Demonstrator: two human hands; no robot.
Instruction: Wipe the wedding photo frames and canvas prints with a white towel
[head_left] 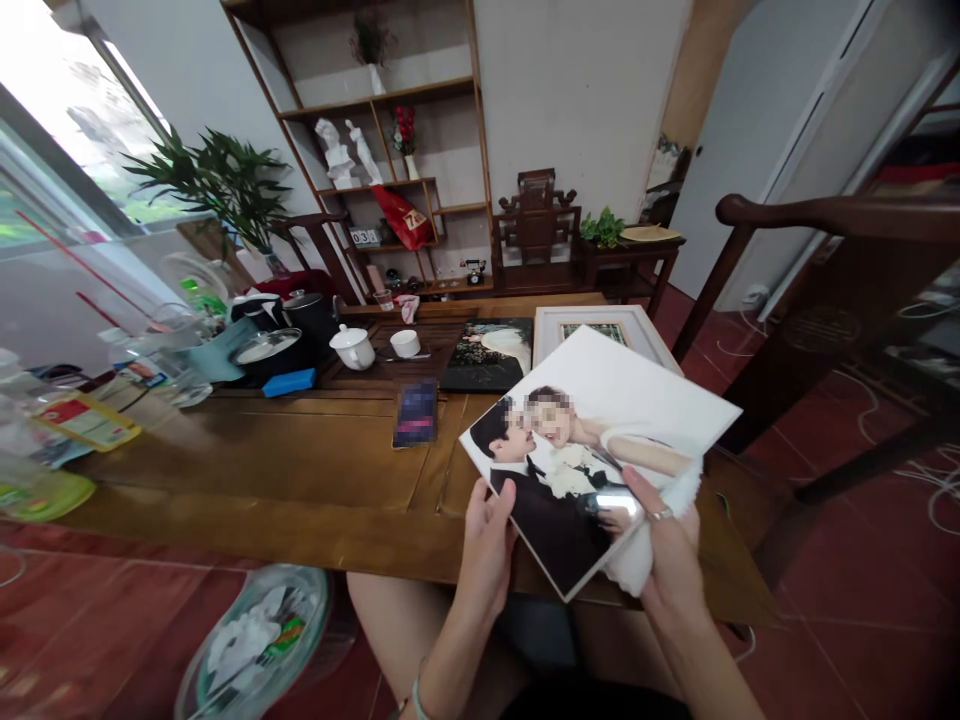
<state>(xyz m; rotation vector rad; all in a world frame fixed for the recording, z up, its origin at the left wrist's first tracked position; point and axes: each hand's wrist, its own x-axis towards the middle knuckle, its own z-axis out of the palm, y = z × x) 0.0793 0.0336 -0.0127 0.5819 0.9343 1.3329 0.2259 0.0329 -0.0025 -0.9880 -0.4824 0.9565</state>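
Observation:
A glossy wedding photo panel (555, 540) is tilted above the table's front edge, showing two people and a white bouquet. My left hand (489, 540) grips its lower left edge, thumb on the front. On the lower right edge, my right hand (671, 545) is closed around the panel, thumb on its face. A white cloth (634, 565) is bunched between my right hand and the panel. Behind the panel lie a dark picture panel (480, 355) and a white-framed picture (551, 325), the latter partly covered.
On the wooden table (300, 470) are a phone (416, 413), a white lidded teapot (352, 347), a white cup (405, 344) and a blue block (289, 383). Bottles and a pot crowd the left. A waste bin (326, 600) stands below; a wooden chair (817, 300) is at right.

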